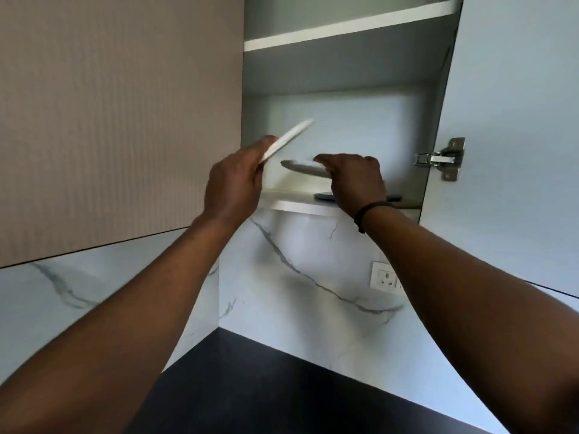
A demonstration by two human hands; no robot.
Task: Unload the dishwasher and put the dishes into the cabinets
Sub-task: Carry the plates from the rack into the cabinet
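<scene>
Both my arms reach up into an open wall cabinet. My left hand grips a white plate by its near rim, tilted up to the right, in front of the cabinet's left edge. My right hand holds a second white plate roughly level, just above the bottom shelf. Under that hand another plate lies on the shelf, mostly hidden by my wrist. A dark band circles my right wrist.
The cabinet door stands open at the right, its metal hinge showing. A bare upper shelf sits above. A closed beige cabinet is at the left. Below are a marble backsplash, a wall socket and a dark counter.
</scene>
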